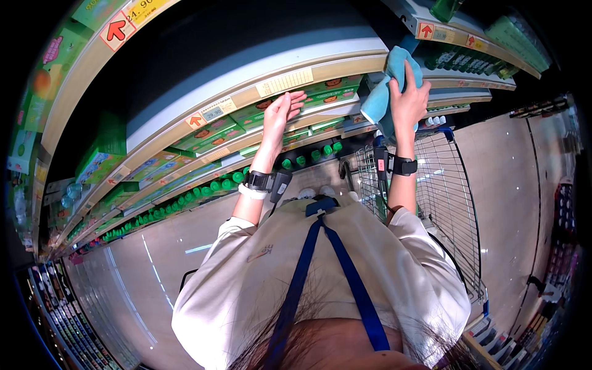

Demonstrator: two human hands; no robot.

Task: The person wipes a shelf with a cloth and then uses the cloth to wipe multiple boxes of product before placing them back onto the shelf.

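A light blue cloth (377,101) hangs folded and bunched from my right hand (409,99), at the right end of a store shelf (323,44). The cloth's upper part lies against the end of that shelf's front edge. My left hand (280,111) holds nothing, its fingers apart and the palm turned partly up. It is just in front of the shelf's label strip (240,95), near green printed boxes (333,95) on the tier below. Whether the left hand touches the strip I cannot tell.
A wire shopping cart (444,185) stands close on my right. Green-capped bottles (215,186) line the lowest tier. To the upper left, a higher shelf edge (83,83) curves near me. More shelving (462,32) with bottles adjoins at the upper right.
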